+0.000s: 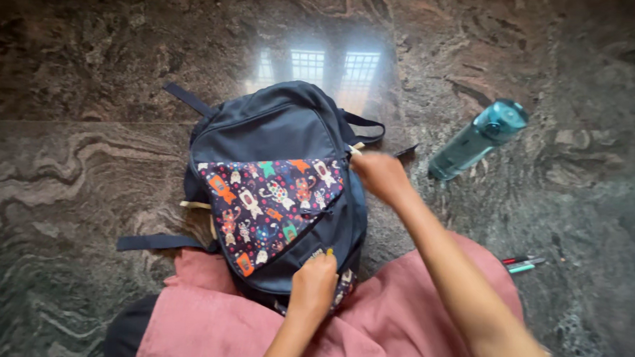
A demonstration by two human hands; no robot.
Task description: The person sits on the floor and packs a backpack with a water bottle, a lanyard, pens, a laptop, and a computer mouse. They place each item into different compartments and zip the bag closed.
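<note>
1. At the bottom of the frame lies a pink cloth (397,325) over the person's lap, and the lower end of the backpack (275,162) rests against it.
2. The left hand (314,285), low and centre, is curled shut on the bag's lower edge, fingers pinched around something small, likely a zip pull; I cannot see it clearly.
3. The right hand (380,175), centre right, is closed at the bag's right side near the top of the zip line. It is blurred, so what it pinches I cannot tell.
4. The backpack sits mid-frame on the dark stone floor (60,189), navy with a bright cartoon-print pocket (270,201). It looks soft and floppy, probably light, sagging where unsupported; the fabric should give under a grip, so the straps, top loop or zip tabs seem the surest holds.
5. To the right, two pens (522,263) lie on the floor.
6. Farther off, upper right, a teal water bottle (478,138) lies on its side, apart from the bag.
</note>
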